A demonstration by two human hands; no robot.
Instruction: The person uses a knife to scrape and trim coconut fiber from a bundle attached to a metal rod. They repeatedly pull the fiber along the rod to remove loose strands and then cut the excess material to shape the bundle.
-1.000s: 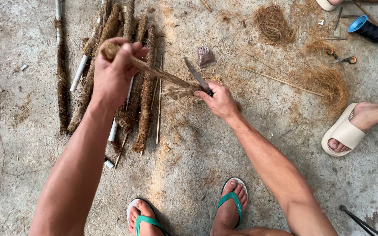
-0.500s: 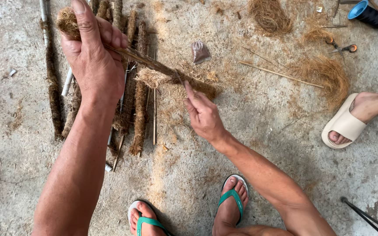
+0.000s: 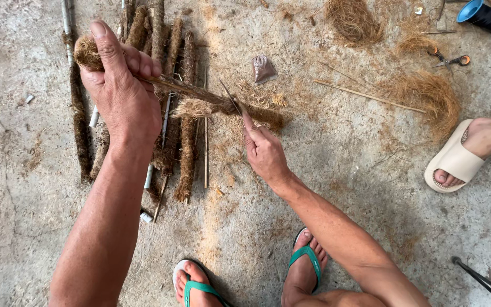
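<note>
My left hand (image 3: pixel 121 94) has its fingers wrapped tight round the upper end of a fibre-wrapped stick (image 3: pixel 200 94), held above the concrete floor (image 3: pixel 18 187). The stick's long axis slants from upper left down to lower right, its far end pointing right. Below it lie about eight more wrapped sticks (image 3: pixel 187 142), running up and down. My right hand (image 3: pixel 265 152) pinches one thin blade (image 3: pixel 231 98) against the stick's middle. Further right sit two heaps of loose fibre (image 3: pixel 427 94), one pair of scissors (image 3: pixel 447 57), and another person's foot in a pale sandal (image 3: pixel 456 159).
</note>
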